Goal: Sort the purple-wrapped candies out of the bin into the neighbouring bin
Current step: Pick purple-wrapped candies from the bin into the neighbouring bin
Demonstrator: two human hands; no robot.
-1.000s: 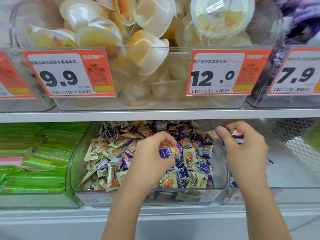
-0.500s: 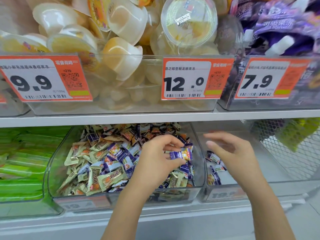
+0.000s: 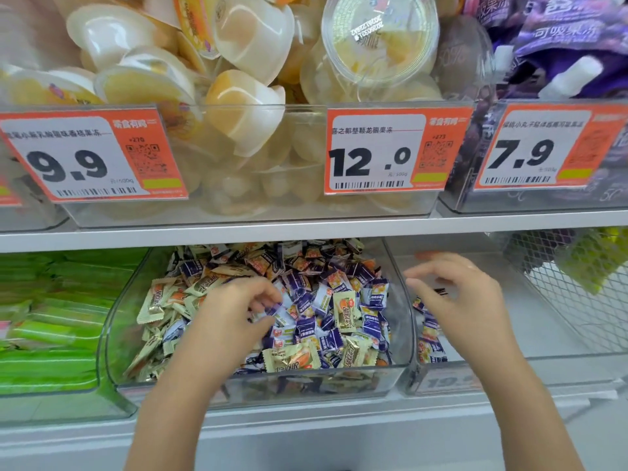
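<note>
A clear middle bin on the lower shelf holds a heap of mixed candies, purple-wrapped and cream-wrapped. My left hand reaches into this heap, and its curled fingers and thumb pinch a purple-and-white candy. The neighbouring clear bin to the right has a few purple candies at its left front. My right hand hovers over that bin with spread fingers, holding nothing.
Green packets fill the bin at the left. A wire mesh basket stands at the right. The upper shelf carries bins of jelly cups and purple pouches, with orange price tags on their fronts.
My right hand let go of its purple candies over the right bin and opened. My left hand dropped lower into the heap with a purple candy. The view shifted right.
</note>
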